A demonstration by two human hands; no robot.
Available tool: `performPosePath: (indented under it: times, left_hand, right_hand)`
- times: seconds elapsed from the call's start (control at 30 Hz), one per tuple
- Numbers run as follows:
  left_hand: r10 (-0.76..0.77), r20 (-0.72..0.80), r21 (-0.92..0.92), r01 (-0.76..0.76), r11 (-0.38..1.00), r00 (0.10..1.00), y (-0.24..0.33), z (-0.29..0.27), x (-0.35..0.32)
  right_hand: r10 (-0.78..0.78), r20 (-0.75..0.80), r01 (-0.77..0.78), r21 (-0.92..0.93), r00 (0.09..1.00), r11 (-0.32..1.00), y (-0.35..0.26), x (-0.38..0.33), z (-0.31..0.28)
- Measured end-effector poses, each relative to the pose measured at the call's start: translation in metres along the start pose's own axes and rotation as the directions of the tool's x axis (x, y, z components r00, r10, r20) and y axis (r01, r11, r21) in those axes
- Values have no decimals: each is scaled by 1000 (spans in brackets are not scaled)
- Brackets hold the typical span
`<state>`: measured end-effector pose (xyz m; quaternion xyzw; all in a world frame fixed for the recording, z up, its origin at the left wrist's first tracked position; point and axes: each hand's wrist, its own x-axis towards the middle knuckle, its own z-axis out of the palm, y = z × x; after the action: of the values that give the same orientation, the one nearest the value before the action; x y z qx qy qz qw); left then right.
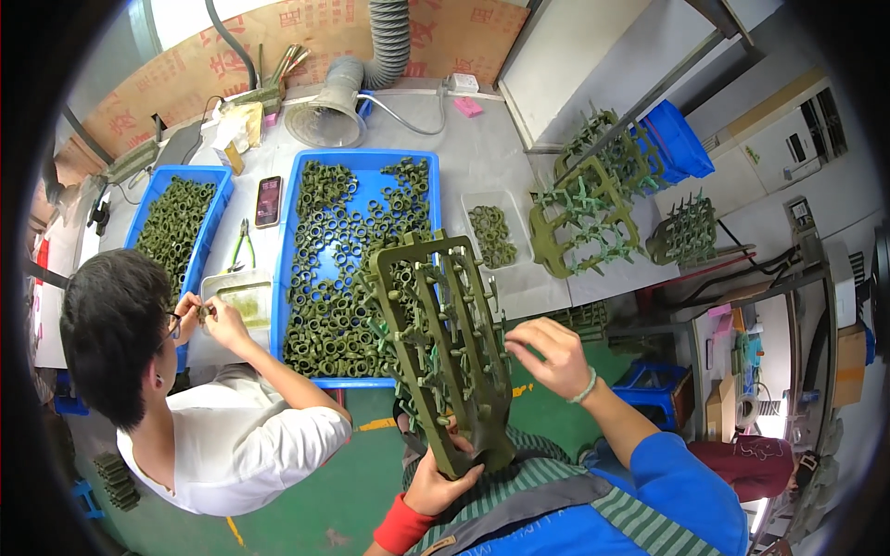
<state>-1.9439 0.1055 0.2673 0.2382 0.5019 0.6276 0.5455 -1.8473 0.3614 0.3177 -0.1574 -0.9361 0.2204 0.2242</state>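
My left hand (441, 477), with a red wristband below it, grips the lower end of a dark green casting tree (445, 334). The tree is an upright frame of parallel bars with small green pieces along them. Beside its right edge is my right hand (553, 358), its thumb and fingers drawn together; whatever may be between them is too small to make out. Behind the tree, a large blue tray (320, 246) holds many small green ring-shaped parts (329, 334). A small clear tray (468, 206) to its right contains more green parts.
At left a co-worker (232, 435) handles a small piece over a clear tray (209, 289). Near them are a second blue tray (225, 185), green-handled pliers (243, 246) and a phone (268, 202). More green trees (584, 218) stand at right, by a blue bin (677, 139). A duct (389, 42) hangs behind.
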Motion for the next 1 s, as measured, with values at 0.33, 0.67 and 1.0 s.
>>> performPosePath:
  times: [0.33,0.67,1.0]
  left_hand:
    - [71,35,128,-75,989,997,-8,4,-3]
    - [65,45,221,-74,972,997,-6,4,-6]
    - [84,99,322,-112,940,992,-16,-4,-4]
  right_hand:
    - [-104,-277,102,-21,955,995,-5,75,2]
    - [-295,-268,259,-163,917,952,0,88,-7]
    - [-316,-341,278,-156,885,948,3,84,-4]
